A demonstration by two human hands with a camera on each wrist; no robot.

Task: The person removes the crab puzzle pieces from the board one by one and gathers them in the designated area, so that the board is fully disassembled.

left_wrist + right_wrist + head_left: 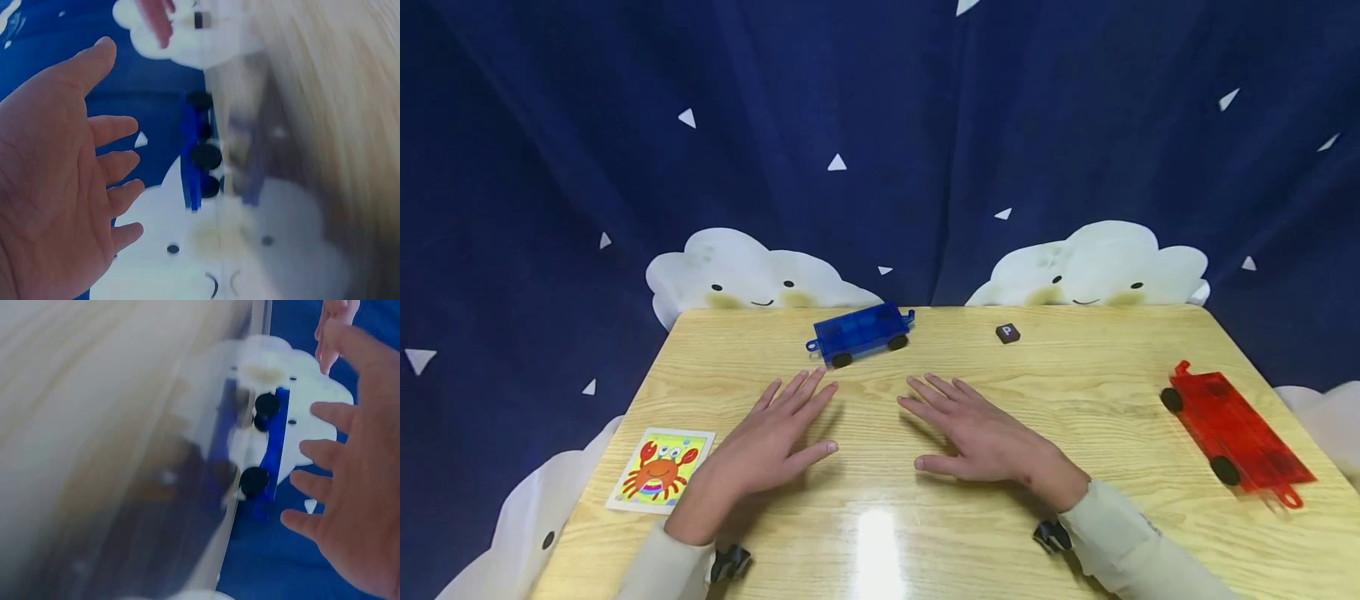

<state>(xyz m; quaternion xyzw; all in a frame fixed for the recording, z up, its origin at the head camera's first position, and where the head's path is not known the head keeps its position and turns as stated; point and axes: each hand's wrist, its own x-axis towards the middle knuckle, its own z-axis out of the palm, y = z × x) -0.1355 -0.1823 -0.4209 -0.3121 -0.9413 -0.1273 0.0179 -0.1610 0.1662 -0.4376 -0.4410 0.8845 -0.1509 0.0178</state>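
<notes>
Both hands are held over the wooden table, palms down, with fingers spread and nothing in them. My left hand [772, 443] is nearest a blue toy car base [857, 333] with black wheels, which stands just beyond its fingertips. To that hand's left lies a square crab picture card [660, 469], partly beside the wrist. My right hand [981, 433] hovers across from the left one, thumb pointing inward. In the left wrist view the blue car base [192, 153] appears past the open left palm [50, 181]. The right wrist view shows the right palm [359, 487] empty too.
A red toy car base [1240, 429] with black wheels stands at the table's right side. A small black block [1007, 333] marked with a white P sits near the back edge. Behind the table [880, 450] hangs a dark blue curtain [880, 125] with white triangles and clouds.
</notes>
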